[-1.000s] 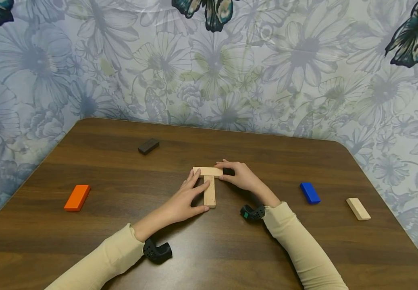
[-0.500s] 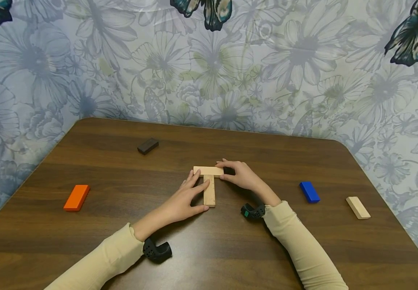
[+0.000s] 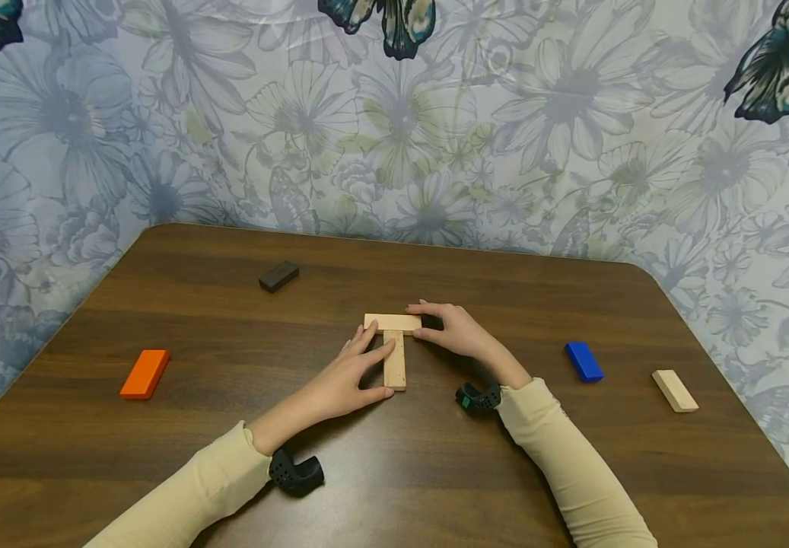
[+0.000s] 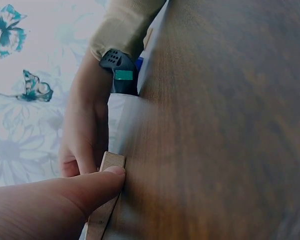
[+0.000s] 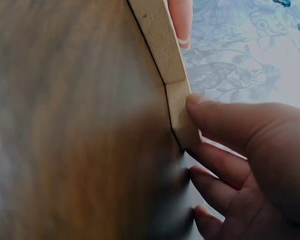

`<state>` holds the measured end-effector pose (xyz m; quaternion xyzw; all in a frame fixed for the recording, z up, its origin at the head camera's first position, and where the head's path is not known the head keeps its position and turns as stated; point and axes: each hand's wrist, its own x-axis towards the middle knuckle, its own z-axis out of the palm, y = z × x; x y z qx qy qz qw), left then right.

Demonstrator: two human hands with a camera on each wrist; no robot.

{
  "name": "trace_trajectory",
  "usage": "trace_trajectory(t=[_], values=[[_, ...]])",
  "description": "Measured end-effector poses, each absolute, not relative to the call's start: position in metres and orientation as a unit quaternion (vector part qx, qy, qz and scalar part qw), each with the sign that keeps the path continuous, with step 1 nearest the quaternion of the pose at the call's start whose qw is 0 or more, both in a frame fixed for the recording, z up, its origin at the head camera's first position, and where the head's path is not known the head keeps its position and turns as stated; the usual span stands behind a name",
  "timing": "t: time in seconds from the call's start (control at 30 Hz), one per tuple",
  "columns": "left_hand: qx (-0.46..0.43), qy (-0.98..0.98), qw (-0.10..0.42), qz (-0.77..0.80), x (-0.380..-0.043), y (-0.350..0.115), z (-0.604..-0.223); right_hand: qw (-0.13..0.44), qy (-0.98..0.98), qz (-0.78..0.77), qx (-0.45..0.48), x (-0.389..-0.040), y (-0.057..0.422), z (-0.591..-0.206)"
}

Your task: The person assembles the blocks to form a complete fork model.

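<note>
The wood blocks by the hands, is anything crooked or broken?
No, nothing stands out: the crosswise block and stem block lie flat, meeting in a neat T, and I see no crack. The left hand and right hand hide small parts, though.

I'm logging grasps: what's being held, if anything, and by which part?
The right hand pinches the crosswise block by its right end. The left hand touches the lengthwise block; no clear grip shows.
</note>
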<state>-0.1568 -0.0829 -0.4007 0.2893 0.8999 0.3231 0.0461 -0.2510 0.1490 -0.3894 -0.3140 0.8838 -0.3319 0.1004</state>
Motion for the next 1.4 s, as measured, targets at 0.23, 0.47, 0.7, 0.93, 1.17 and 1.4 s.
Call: trace_trajectory(t=[0.23,0.47,0.7,0.93,1.17,1.4], values=[[0.289,0.899,0.047,0.326,-0.160,-0.083,-0.403,0.081,0.885,-0.335,-0.311,-0.252,0.157,-0.381],[0.290,0.897,0.048,0.331,-0.163,-0.085,-0.406,0.061,0.892,-0.344,-0.288,-0.247,0.180,-0.368],[0.291,0.895,0.047,0.336,-0.164,-0.085,-0.407,0.035,0.899,-0.352,-0.259,-0.227,0.228,-0.347],[0.290,0.896,0.044,0.333,-0.167,-0.088,-0.406,-0.019,0.919,-0.331,-0.213,-0.202,0.285,-0.334],[0.291,0.897,0.045,0.331,-0.170,-0.091,-0.405,-0.036,0.934,-0.321,-0.152,-0.176,0.327,-0.325],[0.295,0.895,0.045,0.332,-0.174,-0.092,-0.407,-0.050,0.937,-0.321,-0.126,-0.156,0.376,-0.334]])
